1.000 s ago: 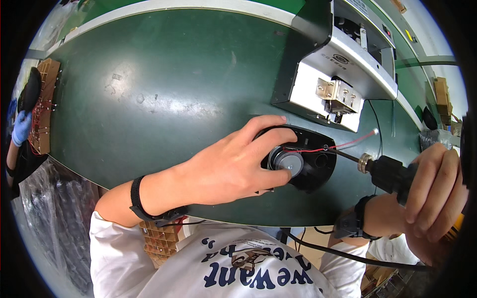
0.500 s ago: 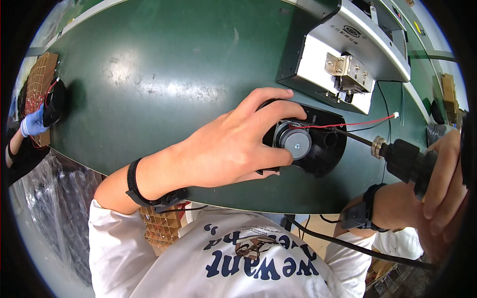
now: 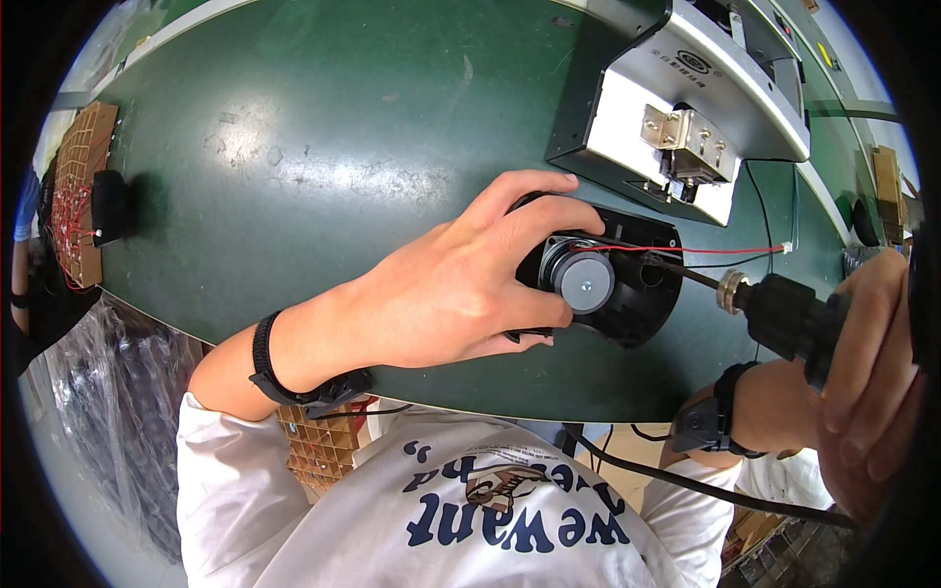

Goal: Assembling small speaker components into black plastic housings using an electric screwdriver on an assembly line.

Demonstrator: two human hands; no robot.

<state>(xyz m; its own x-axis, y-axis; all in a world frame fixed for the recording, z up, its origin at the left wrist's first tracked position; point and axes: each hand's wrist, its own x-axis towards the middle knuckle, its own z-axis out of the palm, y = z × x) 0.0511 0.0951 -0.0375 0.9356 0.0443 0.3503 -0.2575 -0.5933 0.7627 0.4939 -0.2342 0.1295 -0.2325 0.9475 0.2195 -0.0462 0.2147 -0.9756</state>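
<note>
My left hand (image 3: 470,279) is closed around the left part of a black plastic speaker housing (image 3: 652,304), pressing it on the green table. In the housing sits a round speaker (image 3: 586,284) with a grey back, between my thumb and fingers. A red wire (image 3: 706,251) and a dark one run right from it to a small white connector (image 3: 786,249). My right hand (image 3: 872,363), at the right rim, grips a black electric screwdriver (image 3: 784,314). Its long bit (image 3: 686,271) slants left into the housing beside the speaker; the tip's exact seat cannot be made out.
A silver and black machine (image 3: 627,122) stands beyond the housing at the back right. At the far left, a divided cardboard box (image 3: 83,186) with red wires sits beside a black part (image 3: 113,206). A co-worker's blue-gloved hand (image 3: 26,206) shows there. A black cable (image 3: 686,482) crosses below the table edge.
The screwdriver and my right hand have shifted slightly left. The wire connector has dropped a little. The co-worker's gloved hand has drawn back from the black part, now beside the box.
</note>
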